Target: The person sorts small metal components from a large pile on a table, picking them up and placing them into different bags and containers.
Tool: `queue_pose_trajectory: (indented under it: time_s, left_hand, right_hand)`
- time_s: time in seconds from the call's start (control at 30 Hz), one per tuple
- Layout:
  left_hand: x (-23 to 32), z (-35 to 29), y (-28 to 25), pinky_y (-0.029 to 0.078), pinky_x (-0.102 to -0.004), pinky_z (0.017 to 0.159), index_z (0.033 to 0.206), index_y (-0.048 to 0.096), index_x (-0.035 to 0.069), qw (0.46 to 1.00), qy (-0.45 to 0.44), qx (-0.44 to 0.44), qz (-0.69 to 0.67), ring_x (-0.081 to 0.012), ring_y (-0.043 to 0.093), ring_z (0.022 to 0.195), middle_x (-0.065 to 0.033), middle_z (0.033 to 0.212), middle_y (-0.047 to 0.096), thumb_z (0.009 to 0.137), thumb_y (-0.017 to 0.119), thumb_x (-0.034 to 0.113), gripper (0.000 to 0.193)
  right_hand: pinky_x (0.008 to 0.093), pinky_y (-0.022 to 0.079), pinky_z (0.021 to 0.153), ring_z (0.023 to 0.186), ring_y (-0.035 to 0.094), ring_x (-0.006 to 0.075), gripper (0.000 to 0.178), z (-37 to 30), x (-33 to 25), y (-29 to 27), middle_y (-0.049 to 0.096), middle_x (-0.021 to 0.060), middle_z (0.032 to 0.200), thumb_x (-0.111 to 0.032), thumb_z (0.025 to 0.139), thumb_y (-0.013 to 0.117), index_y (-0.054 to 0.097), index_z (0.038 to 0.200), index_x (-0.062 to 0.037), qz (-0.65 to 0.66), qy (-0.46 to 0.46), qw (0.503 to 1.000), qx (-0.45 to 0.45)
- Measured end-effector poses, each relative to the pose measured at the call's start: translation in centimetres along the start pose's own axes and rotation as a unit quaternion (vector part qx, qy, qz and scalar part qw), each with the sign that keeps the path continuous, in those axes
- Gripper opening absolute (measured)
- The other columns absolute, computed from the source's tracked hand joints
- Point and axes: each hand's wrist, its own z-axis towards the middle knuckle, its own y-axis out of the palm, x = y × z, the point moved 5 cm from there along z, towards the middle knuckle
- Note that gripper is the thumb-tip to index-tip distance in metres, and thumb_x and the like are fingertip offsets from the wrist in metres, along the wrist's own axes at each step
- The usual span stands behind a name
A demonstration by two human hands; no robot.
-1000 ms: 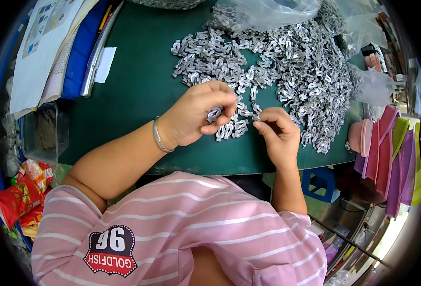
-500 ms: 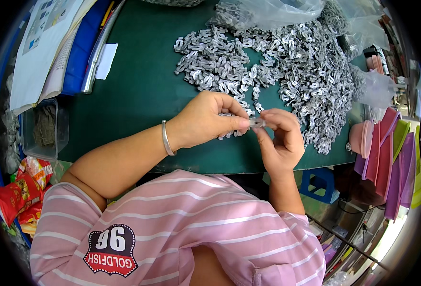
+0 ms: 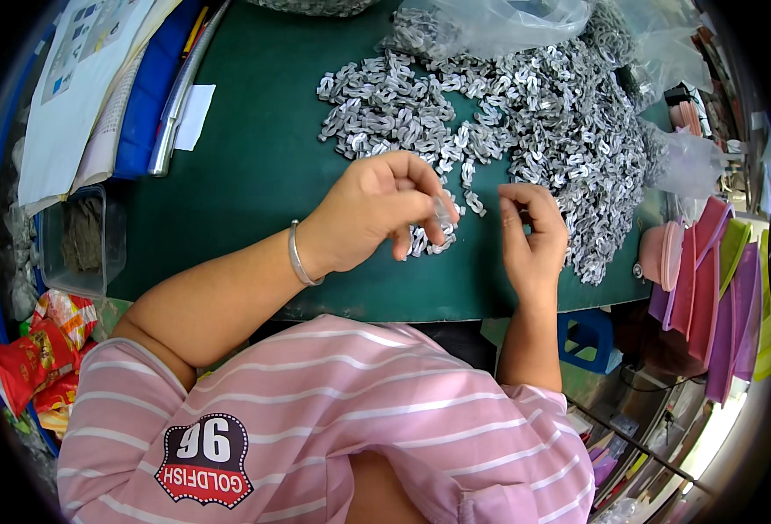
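Looks like metal in the pieces [image 3: 390, 105], bright on some faces, dull on others. Smooth, shiny metal on the bangle [image 3: 295, 253] and tube [image 3: 174, 122]. Smooth, with a faint sheen, on the tabletop [image 3: 254, 105]. Thin, crinkled, translucent plastic for the bags [image 3: 525, 28]; clear, glossy plastic for the tub [image 3: 116, 240]. Soft, matt cloth for the shirt [image 3: 359, 375]; paper for the sheets [image 3: 75, 61]; glossy, creased film for the packets [image 3: 40, 354].

Bright, even daylight look; glints across the metal pieces [image 3: 577, 148], harsh white glare at lower right. Held piece [image 3: 440, 210] blurred. Fisheye bows the table [image 3: 254, 148] edge, corners falling to black
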Motion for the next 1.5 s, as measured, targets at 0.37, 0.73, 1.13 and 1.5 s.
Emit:
queue_pose_trajectory:
  time_s: [0.37,0.73,1.13,1.5]
  left_hand:
    - [-0.7,0.1,-0.5,0.029,-0.0157,0.036,0.088,0.053,0.001,0.994,-0.058,-0.01,-0.088,-0.0061,0.047,0.054,-0.0053,0.07,0.053,0.081,0.055,0.005,0.008]
    - [-1.5,0.0,-0.1,0.035,-0.0141,0.037,0.088,0.057,0.0,0.993,-0.106,-0.036,0.041,-0.0051,0.053,0.053,-0.0072,0.076,0.062,0.084,0.062,0.014,0.016]
    - [-0.8,0.2,-0.4,0.03,-0.0141,0.035,0.09,0.054,0.003,0.977,-0.108,-0.045,-0.178,-0.005,0.042,0.052,-0.0015,0.074,0.048,0.089,0.054,0.017,0.015]
    - [-0.5,0.4,-1.2,0.034,-0.0164,0.036,0.086,0.055,0.001,0.963,-0.08,-0.019,-0.257,-0.0077,0.046,0.053,-0.0052,0.074,0.053,0.081,0.052,0.004,0.006]
  right_hand:
    - [0.0253,0.045,0.059,0.065,0.057,0.0169,0.011,-0.7,1.6,2.0,0.057,0.0098,0.081,0.007,0.071,0.065,0.059,0.079,0.002,0.124,0.069,0.988,-0.065]
    - [0.0295,0.05,0.06,0.071,0.061,0.025,0.018,-1.8,-6.2,1.5,0.061,0.0136,0.083,0.011,0.07,0.062,0.058,0.085,0.0026,-0.006,-0.283,0.959,0.028]
    - [0.0299,0.046,0.059,0.067,0.058,0.0248,0.011,2.2,0.1,3.4,0.059,0.0139,0.08,-0.003,0.077,0.065,0.059,0.084,0.0029,-0.117,-0.003,0.992,-0.048]
    - [0.0239,0.046,0.069,0.076,0.057,0.0114,0.01,1.5,0.1,2.8,0.06,0.0068,0.083,0.006,0.076,0.062,0.059,0.084,0.001,0.267,0.038,0.961,-0.052]
